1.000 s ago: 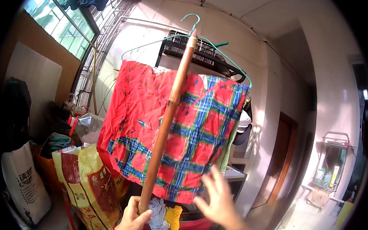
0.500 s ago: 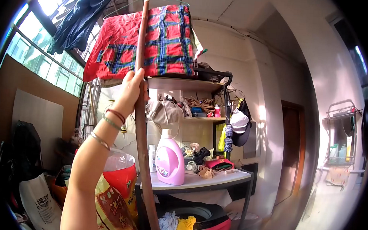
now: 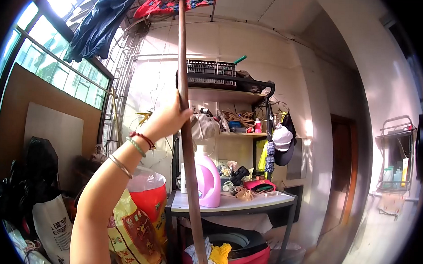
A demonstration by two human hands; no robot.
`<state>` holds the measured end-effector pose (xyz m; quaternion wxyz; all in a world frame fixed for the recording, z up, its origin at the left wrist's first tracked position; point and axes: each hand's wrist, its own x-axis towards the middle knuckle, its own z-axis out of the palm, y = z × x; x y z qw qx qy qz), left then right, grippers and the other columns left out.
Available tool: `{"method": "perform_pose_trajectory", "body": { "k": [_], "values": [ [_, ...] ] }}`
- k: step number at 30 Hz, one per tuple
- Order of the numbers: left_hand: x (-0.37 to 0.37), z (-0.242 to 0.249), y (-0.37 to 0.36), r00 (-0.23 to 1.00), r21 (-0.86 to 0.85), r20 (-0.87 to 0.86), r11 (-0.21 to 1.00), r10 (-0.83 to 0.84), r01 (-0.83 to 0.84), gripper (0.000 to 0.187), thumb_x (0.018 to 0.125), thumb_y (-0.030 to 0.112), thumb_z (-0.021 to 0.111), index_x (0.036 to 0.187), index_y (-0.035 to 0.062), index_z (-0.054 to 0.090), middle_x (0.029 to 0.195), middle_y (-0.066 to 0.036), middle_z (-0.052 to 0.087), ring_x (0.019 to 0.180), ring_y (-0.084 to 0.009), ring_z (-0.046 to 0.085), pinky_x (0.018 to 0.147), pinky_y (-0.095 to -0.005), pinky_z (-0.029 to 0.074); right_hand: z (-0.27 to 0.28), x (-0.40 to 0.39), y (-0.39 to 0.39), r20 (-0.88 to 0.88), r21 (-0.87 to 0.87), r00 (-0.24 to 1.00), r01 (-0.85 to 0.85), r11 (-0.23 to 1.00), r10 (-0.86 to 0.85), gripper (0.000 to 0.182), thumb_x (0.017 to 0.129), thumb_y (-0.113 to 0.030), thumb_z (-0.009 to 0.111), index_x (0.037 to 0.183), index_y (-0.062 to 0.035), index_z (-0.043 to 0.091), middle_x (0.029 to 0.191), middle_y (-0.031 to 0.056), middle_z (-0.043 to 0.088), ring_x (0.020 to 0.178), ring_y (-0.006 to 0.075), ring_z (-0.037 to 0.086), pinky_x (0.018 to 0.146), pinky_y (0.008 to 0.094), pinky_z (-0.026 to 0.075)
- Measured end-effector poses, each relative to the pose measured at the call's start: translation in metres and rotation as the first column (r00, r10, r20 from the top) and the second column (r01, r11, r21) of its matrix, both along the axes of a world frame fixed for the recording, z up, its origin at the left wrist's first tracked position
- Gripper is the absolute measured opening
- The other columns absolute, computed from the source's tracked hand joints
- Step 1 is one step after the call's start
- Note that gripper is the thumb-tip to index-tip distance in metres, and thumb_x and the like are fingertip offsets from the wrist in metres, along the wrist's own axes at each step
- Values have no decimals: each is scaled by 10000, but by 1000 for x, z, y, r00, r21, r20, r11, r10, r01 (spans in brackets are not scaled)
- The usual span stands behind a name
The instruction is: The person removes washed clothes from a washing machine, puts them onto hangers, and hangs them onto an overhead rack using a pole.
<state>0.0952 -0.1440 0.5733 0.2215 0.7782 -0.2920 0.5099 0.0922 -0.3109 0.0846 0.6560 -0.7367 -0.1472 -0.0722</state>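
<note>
My left hand [image 3: 167,115] is wrapped around a long brown wooden pole [image 3: 189,164], which stands nearly upright and tilts slightly. The pole's top runs out of view past a red plaid cloth [image 3: 155,4] hanging high under the ceiling; how the two connect is hidden. To the cloth's left hangs a dark blue garment [image 3: 100,25] by the window. Behind the pole, a pink detergent bottle [image 3: 210,181] stands on a white table [image 3: 246,200]. My right hand is out of view.
A shelf rack [image 3: 222,95] holds a black crate [image 3: 209,68] and assorted items. Beneath the table is a red-and-black washing machine [image 3: 253,259] with clothes at its opening. Full bags [image 3: 144,223] crowd the left. A wire rack [image 3: 395,154] hangs on the right wall.
The red plaid cloth has risen from in front of the rack to near the ceiling, uncovering the crate. My left hand and the pole have shifted right in view, the hand appearing lower.
</note>
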Motion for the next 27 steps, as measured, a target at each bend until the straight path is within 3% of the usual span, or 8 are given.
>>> {"method": "perform_pose_trajectory", "body": {
  "k": [1, 2, 3, 4, 7, 11, 18, 27],
  "values": [
    [-3, -19, 5, 983, 124, 166, 987, 80, -101, 573, 864, 293, 504, 1314, 32, 265, 852, -139, 573, 730, -236, 597, 630, -320, 491, 90, -7, -3, -241, -1, 959, -152, 988, 147, 291, 778, -58, 559, 1068, -62, 547, 1127, 165, 513, 1079, 196, 490, 813, 406, 441],
    [-6, -38, 11, 932, 228, 334, 948, 139, -224, 551, 853, 263, 520, 1303, 28, 304, 901, -158, 572, 760, -255, 602, 645, -334, 494, 141, -5, -4, 136, -14, 985, -102, 995, 103, 289, 809, -205, 607, 961, -15, 451, 841, 136, 566, 617, 189, 586, 541, 308, 486],
    [-26, -55, 12, 956, 313, 264, 926, 129, -212, 505, 834, 234, 541, 1258, 19, 369, 950, -161, 567, 771, -274, 602, 655, -342, 495, 191, 8, 2, 369, 125, 927, -123, 985, 69, 189, 850, -176, 559, 858, -59, 411, 590, 14, 476, 373, 89, 438, 353, 233, 381],
    [-54, -70, 13, 973, 394, 194, 898, 127, -196, 461, 815, 204, 562, 1213, 10, 434, 1000, -164, 563, 782, -292, 602, 665, -350, 496, 245, 6, 4, 417, 233, 907, -168, 958, 58, 220, 839, -174, 574, 904, -25, 425, 587, 13, 476, 408, 88, 469, 363, 223, 384],
    [-115, -104, 28, 948, 541, 222, 837, -229, 76, 366, 757, 152, 621, 1087, 14, 543, 983, -152, 570, 773, -279, 603, 683, -355, 499, 378, 37, 11, 719, 196, 691, -103, 975, -72, 205, 836, -152, 557, 978, -37, 465, 677, 36, 511, 433, 95, 482, 348, 234, 396],
    [-191, -133, 60, 639, 573, 232, 634, -734, 520, 190, 761, 143, 640, 914, 41, 591, 855, -95, 586, 702, -204, 587, 646, -321, 485, 487, 45, 38, 713, 173, 700, -121, 978, -40, 191, 862, -201, 532, 920, -22, 501, 691, 43, 515, 439, 104, 482, 339, 253, 390],
    [-276, -176, 94, 542, 443, 164, 553, -824, 706, 104, 745, 33, 607, 700, 116, 563, 769, -12, 539, 657, -144, 552, 654, -273, 454, 535, 59, 86, 731, 211, 680, -146, 966, -57, 181, 812, -176, 557, 770, -1, 538, 590, 39, 498, 404, 126, 480, 316, 272, 394],
    [-254, -176, 86, 541, 555, 262, 584, -799, 593, 78, 750, 41, 592, 782, 98, 550, 747, -32, 563, 649, -176, 565, 648, -274, 457, 468, 94, 116, 653, 208, 754, -266, 941, 69, 182, 852, -184, 544, 907, -11, 525, 674, 38, 512, 431, 109, 477, 331, 252, 387]
  ]
}}
